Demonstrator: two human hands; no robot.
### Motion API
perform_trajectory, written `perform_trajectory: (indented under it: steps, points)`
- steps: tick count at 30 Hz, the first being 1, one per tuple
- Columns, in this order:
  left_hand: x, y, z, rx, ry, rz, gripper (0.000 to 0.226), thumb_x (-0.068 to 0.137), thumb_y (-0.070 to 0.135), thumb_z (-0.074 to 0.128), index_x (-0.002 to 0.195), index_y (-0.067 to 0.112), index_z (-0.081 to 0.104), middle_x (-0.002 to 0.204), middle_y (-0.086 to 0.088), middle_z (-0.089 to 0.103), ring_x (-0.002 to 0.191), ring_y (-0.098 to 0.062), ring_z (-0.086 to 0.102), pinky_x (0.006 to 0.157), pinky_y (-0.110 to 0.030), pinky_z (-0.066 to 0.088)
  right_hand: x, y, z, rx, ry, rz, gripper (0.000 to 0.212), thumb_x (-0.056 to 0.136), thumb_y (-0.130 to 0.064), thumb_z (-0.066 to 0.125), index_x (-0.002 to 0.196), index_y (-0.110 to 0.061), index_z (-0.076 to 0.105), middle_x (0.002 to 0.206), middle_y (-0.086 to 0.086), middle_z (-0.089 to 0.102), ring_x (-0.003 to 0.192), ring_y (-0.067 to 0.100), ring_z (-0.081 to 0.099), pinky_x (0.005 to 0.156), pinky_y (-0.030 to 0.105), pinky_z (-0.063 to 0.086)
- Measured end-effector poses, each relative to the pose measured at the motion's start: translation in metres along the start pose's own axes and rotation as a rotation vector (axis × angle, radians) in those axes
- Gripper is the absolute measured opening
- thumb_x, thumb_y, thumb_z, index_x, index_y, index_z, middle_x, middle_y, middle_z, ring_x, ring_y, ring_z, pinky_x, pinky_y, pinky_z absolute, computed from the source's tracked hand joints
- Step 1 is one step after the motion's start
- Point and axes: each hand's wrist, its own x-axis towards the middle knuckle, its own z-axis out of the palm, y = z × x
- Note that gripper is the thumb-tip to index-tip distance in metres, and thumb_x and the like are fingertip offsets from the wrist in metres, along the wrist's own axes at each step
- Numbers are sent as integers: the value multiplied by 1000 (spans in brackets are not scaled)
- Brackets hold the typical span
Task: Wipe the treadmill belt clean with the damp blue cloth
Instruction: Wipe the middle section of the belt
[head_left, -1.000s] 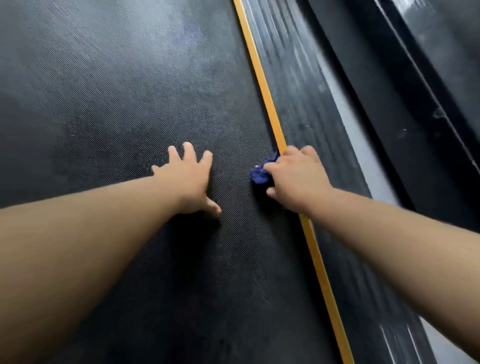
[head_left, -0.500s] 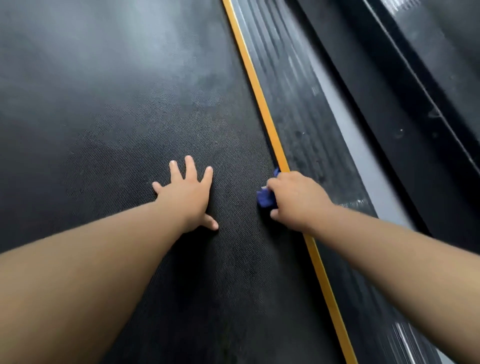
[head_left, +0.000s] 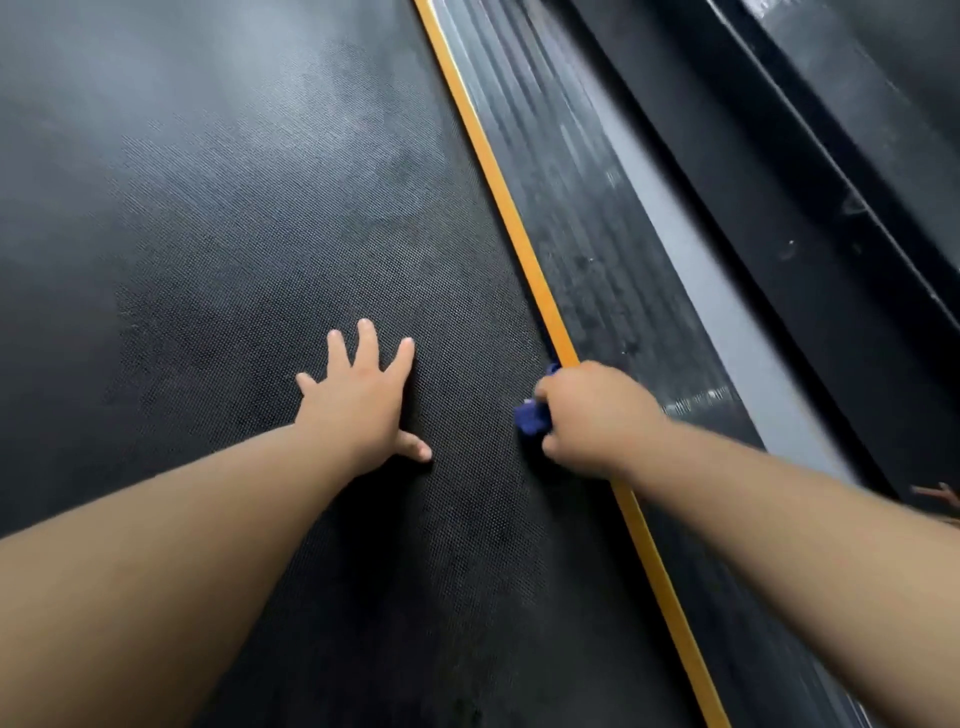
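The black textured treadmill belt (head_left: 218, 249) fills the left and middle of the view. My right hand (head_left: 592, 415) grips a bunched blue cloth (head_left: 531, 415) and presses it on the belt's right edge, against the orange stripe (head_left: 524, 249). Most of the cloth is hidden under the hand; only a small blue wad shows at its left. My left hand (head_left: 358, 400) lies flat on the belt with its fingers spread, a short way left of the cloth.
Right of the orange stripe runs a ribbed black side rail (head_left: 582, 218) with a grey strip (head_left: 691, 260) beside it. Beyond that stands a dark frame part (head_left: 810, 171). Pale hazy patches show on the far belt (head_left: 332, 119).
My right hand with the cloth has slid down the belt's edge toward me along the orange stripe. My left hand stays pressed flat on the belt.
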Motion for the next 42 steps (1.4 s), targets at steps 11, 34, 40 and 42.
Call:
perform_trajectory:
  steps: [11,34,40,42]
  points:
    - [-24,-10,6,98,-26,48,121,59,78,63,149,37,-6,157,-1,-18,144,-33,-10,111,-60,18,-12,4,37,-46,214,-75,30,84,-23,52,113,-17,54,115,3,53,105,26,46,85,36,47]
    - [-33,-9,8,64,-121,46,130,54,59,81,146,45,-11,155,12,-23,144,-29,-15,108,-64,19,26,-15,19,224,451,-145,25,74,-11,54,98,-11,60,109,13,56,97,37,50,80,40,42]
    - [-31,-11,10,57,-110,39,133,51,58,83,146,45,-8,156,13,-20,145,-29,-13,106,-65,21,29,-21,24,82,255,-90,30,81,-21,53,109,-12,59,114,12,53,107,32,47,88,35,40]
    - [-31,-12,12,54,-97,47,133,50,59,83,146,45,-8,156,13,-19,145,-29,-13,106,-65,21,-17,-18,41,138,216,-129,32,80,-24,55,109,-13,60,114,9,53,108,29,48,86,34,42]
